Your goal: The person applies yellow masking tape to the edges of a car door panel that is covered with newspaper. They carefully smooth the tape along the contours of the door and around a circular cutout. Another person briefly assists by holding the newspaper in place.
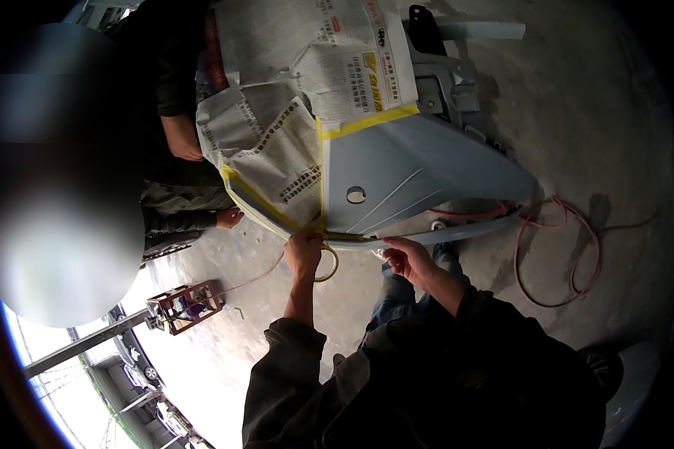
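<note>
A grey car body panel [382, 168] with a round hole stretches in front of me, its left and far parts covered by newspaper [277, 142]. Yellow masking tape [371, 122] borders the paper and follows the panel's near curved edge. My left hand [304, 254] is closed at that edge, fingers pressed on the tape; a roll of masking tape [335, 265] hangs right beside it, partly hidden by the hand. Farther right, my right hand [413, 265] has curled fingers, with the index finger reaching the edge strip. Whether it pinches anything is too small to tell.
At the left, a co-worker's arm [181, 138] rests against the papered side, and another hand [230, 218] shows below it. A red hose [518, 262] lies coiled on the concrete floor at right. A reddish metal frame box [185, 307] stands lower left.
</note>
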A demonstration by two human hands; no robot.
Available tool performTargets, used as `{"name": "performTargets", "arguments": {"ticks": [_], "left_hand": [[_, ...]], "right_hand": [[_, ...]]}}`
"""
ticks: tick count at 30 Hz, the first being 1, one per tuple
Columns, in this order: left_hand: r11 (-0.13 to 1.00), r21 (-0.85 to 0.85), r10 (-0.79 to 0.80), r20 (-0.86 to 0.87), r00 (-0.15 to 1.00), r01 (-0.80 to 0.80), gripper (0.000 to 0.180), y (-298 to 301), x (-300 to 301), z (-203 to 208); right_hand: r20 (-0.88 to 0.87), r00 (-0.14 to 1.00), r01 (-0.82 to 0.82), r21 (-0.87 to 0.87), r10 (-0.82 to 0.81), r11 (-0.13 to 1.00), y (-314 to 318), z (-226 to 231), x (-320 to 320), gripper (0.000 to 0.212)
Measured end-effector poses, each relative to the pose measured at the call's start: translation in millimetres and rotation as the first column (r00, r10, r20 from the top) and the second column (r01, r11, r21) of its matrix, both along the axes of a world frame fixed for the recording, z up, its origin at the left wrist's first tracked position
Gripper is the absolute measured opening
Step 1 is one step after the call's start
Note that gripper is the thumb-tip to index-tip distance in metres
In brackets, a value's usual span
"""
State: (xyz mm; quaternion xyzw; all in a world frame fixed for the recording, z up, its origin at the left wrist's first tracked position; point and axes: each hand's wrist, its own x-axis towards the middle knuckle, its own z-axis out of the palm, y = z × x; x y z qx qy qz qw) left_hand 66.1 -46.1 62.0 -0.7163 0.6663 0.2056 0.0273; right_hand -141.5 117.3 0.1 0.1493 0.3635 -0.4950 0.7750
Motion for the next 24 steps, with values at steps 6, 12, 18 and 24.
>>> {"name": "performTargets", "arguments": {"ticks": [6, 12, 18, 24], "left_hand": [[1.0, -0.016, -0.009, -0.023, 1.0, 0.009, 0.03, 1, 2, -4], [1.0, -0.024, 0.012, -0.028, 1.0, -0.012, 0.031, 3, 10, -8], [0.999, 0.012, -0.031, -0.102, 0.994, 0.032, 0.033, -3, 15, -11], [1.0, -0.021, -0.02, -0.115, 0.993, 0.018, 0.033, 3, 14, -9]], "right_hand": [[-0.022, 0.999, -0.025, -0.011, 0.025, 1.0, 1, -7, 4, 0.023], [-0.214, 0.962, -0.185, -0.052, 0.17, 0.981, -16, -10, 19, 0.024], [-0.324, 0.919, -0.257, -0.065, 0.223, 0.964, -27, -8, 34, 0.023], [-0.431, 0.889, -0.255, -0.186, 0.155, 0.949, -43, -21, 57, 0.025]]}}
